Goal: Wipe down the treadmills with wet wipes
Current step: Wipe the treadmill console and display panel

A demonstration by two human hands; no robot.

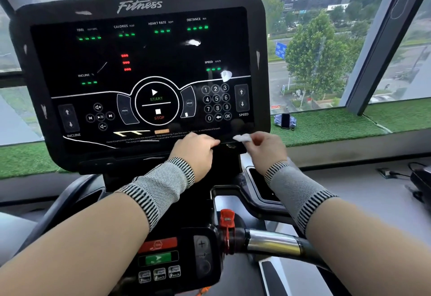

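Note:
The treadmill's black console (144, 62) fills the upper middle, its display lit with green and red marks. My right hand (263, 149) pinches a small crumpled white wet wipe (242, 137) against the console's lower right edge. My left hand (194, 151) rests with curled fingers on the lower edge of the console, just left of the wipe. Both wrists wear grey knitted bands. Below the hands lie the handlebar controls (163, 258) and a chrome grip (270, 242).
A red safety clip (227, 221) sits on the handlebar. A phone on a blue cloth (285, 121) lies on the green turf sill to the right. A dark device with a cable (419, 179) sits at the far right. Large windows stand behind.

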